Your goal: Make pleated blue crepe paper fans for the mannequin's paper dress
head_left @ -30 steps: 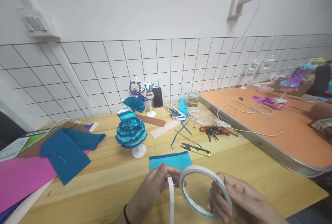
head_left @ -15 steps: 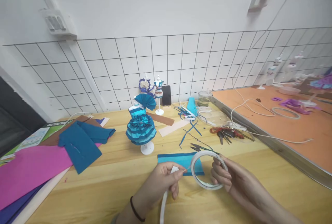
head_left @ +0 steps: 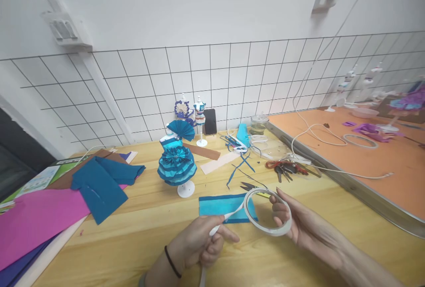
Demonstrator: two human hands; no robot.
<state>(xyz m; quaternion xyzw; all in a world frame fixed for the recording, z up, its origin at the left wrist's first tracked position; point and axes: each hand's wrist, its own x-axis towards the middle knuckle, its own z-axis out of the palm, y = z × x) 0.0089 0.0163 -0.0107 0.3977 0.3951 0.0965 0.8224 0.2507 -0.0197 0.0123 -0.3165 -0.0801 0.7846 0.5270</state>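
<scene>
My right hand (head_left: 285, 214) grips a roll of white double-sided tape (head_left: 279, 231) by its right side, with fingers through the ring. A strip of tape (head_left: 235, 211) runs from the roll to my left hand (head_left: 207, 238), which pinches it between thumb and fingers; a white tail (head_left: 202, 276) hangs below that hand. Flat on the table under the strip lies a light-blue paper piece (head_left: 215, 205) with dark-blue edges. Beyond the roll are small thread snips (head_left: 250, 187), partly hidden by it. A miniature dress form (head_left: 177, 165) in a pleated blue paper dress stands to the left.
Coloured paper sheets (head_left: 43, 207) are piled at the left. Keys (head_left: 283, 169), blue paper scraps (head_left: 237, 169) and a glass jar (head_left: 259, 124) sit at the back right. A phone (head_left: 210, 122) leans on the wall. A metal edge borders the orange table (head_left: 375, 167).
My left hand has moved slightly left and down, drawing out a longer strip of tape from the roll. The view has shifted a little.
</scene>
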